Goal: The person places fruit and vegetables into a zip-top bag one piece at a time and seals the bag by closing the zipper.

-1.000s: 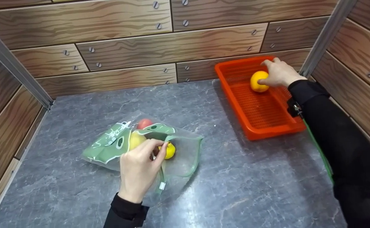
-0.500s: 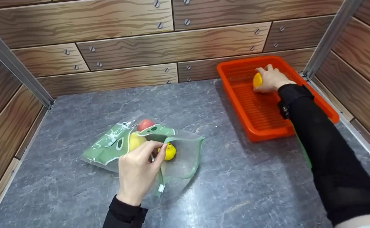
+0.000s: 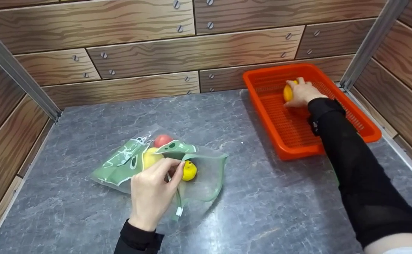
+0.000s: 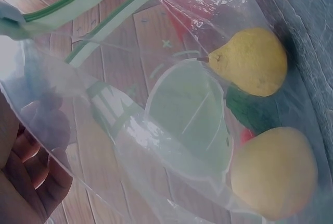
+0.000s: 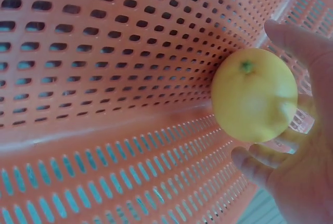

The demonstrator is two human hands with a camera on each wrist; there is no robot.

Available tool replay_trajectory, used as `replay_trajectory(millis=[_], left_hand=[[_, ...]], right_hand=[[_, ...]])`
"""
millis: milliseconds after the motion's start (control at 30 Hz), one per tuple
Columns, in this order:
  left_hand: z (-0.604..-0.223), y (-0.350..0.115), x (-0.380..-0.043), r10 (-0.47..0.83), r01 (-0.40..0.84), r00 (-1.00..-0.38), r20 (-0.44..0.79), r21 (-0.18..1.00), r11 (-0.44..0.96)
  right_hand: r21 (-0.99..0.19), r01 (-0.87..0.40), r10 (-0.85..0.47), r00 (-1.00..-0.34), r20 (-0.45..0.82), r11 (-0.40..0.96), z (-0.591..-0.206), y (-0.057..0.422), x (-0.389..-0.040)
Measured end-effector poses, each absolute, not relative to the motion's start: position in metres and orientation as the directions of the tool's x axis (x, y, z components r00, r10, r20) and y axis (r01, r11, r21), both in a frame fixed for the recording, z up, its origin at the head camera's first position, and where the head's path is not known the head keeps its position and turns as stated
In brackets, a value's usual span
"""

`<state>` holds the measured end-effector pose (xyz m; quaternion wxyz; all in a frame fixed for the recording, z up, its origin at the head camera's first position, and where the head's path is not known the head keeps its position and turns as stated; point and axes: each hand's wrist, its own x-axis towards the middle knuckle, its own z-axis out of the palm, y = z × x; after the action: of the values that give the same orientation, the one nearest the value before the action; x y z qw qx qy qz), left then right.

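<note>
In the head view, my left hand [image 3: 155, 190] pinches the opening edge of a clear zip bag [image 3: 206, 183] with green print between thumb and forefinger. Inside lie a yellow pear [image 3: 189, 170], a pale yellow round fruit [image 3: 152, 157] and a red fruit [image 3: 163, 141]. The left wrist view shows the pear [image 4: 255, 62] and the pale fruit [image 4: 276, 172] through the plastic. Far right, my right hand [image 3: 302, 93] reaches into an orange-red plastic basket [image 3: 280, 143], thumb and fingers curled around an orange [image 5: 255, 96]. The orange is down in the basket, beside its perforated wall.
The grey marbled tabletop [image 3: 86, 218] extends between bag and basket. Wood-patterned panels [image 3: 139, 56] enclose the back and sides, with metal corner posts [image 3: 371, 42]. A white zip slider [image 3: 179, 211] hangs at the bag's near edge.
My right hand has come from the basket's far right down onto the orange and curled round it. The left hand keeps its pinch on the bag, almost unmoved.
</note>
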<state>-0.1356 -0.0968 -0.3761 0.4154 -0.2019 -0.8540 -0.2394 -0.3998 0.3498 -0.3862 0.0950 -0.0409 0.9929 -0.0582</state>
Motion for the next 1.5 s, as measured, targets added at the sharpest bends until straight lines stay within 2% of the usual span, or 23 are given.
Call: replay_trajectory(millis=[267, 567, 767, 1000, 1267, 1500], left_hand=[[-0.377, -0.093, -0.134, 0.145, 0.547, -0.576, 0.805, 0.248, 0.799], [-0.375, -0.091, -0.134, 0.155, 0.555, -0.573, 0.805, 0.242, 0.796], [-0.375, -0.090, -0.135, 0.152, 0.555, -0.567, 0.809, 0.239, 0.797], [-0.376, -0.092, -0.136, 0.158, 0.557, -0.568, 0.808, 0.236, 0.796], [-0.376, -0.096, -0.135, 0.149, 0.549, -0.573, 0.806, 0.242, 0.800], [-0.376, -0.096, -0.135, 0.148, 0.545, -0.576, 0.804, 0.243, 0.802]], right_hand=[[-0.092, -0.043, -0.057, -0.987, -0.149, 0.995, -0.386, 0.355, -0.393], [-0.088, -0.042, -0.061, -0.971, -0.230, 0.995, -0.387, 0.356, -0.384], [-0.050, -0.079, -0.089, -0.965, -0.245, 0.996, -0.383, 0.356, -0.381], [-0.041, -0.114, -0.120, -0.971, -0.206, 0.993, -0.366, 0.350, -0.379], [-0.112, -0.237, -0.241, -0.970, -0.022, 0.965, -0.329, 0.316, -0.361], [-0.272, -0.357, -0.316, -0.931, 0.183, 0.894, -0.292, 0.256, -0.304]])
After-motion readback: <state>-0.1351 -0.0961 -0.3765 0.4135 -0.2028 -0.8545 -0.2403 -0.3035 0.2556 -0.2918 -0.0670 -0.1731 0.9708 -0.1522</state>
